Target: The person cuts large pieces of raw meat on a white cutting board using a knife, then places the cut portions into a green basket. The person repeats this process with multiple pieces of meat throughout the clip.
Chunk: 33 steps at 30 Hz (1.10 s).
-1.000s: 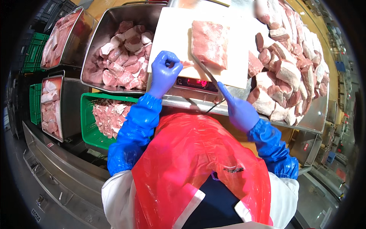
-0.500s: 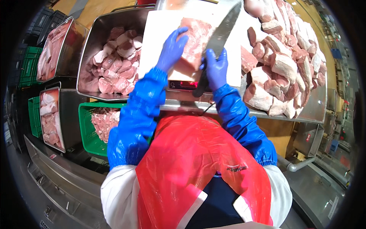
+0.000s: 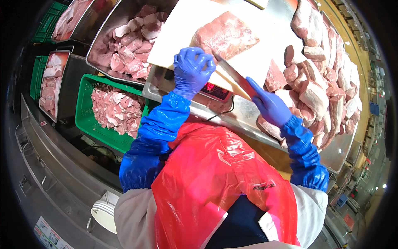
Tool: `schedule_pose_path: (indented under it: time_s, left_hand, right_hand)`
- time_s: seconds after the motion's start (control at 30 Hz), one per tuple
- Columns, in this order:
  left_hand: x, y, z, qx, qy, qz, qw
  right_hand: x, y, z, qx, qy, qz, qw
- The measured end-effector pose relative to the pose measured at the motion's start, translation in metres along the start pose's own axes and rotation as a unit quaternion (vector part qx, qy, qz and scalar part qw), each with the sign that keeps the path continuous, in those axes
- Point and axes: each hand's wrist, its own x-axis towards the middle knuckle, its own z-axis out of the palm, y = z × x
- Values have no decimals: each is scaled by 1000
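A flat slab of pink raw meat [image 3: 226, 35] lies on the white cutting board [image 3: 176, 35]. My right hand [image 3: 271, 103], in a blue-purple glove, grips a long knife [image 3: 235, 75] at the board's near edge. Its blade points left and away, with the tip close to the slab's near edge; the handle is mostly hidden by my hand. My gloved left hand [image 3: 193, 70] is closed, fingers curled, over the board's near edge beside the knife tip. Whatever it may hold is hidden.
Right of the board, many meat pieces [image 3: 315, 95] are heaped on the steel table [image 3: 340, 151]. A steel tub [image 3: 97, 52] of meat chunks and a green crate [image 3: 85, 118] of trimmings stand left. A scale with a red display [image 3: 217, 91] sits by the board.
The view has turned, and the slab lies at a different angle. My left hand has left the slab and curled shut. The knife, formerly pointing away, has swung leftward and lower.
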Motion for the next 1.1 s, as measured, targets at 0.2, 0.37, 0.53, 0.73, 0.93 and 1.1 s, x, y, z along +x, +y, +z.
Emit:
schedule_pose_path:
  time_s: [0.2, 0.37, 0.53, 0.73, 0.93, 1.1]
  left_hand:
    - [20, 21, -33, -138, -26, -123, 983]
    - [12, -8, -6, -125, -128, -71, 981]
    - [3, -30, -21, -89, -154, 25, 984]
    - [24, -56, -13, -161, -190, 141, 958]
    - [19, -63, -17, -152, -186, 138, 961]
    - [16, -64, -17, -157, -176, 117, 965]
  right_hand:
    - [-59, 7, -42, -25, 87, -46, 995]
    - [56, -62, 27, 211, 293, -115, 925]
    - [105, -84, 34, 169, 303, -72, 935]
    - [132, -85, 30, 72, 307, -36, 948]
    - [95, -84, 18, 80, 150, 58, 984]
    - [31, -53, 22, -19, 86, 57, 994]
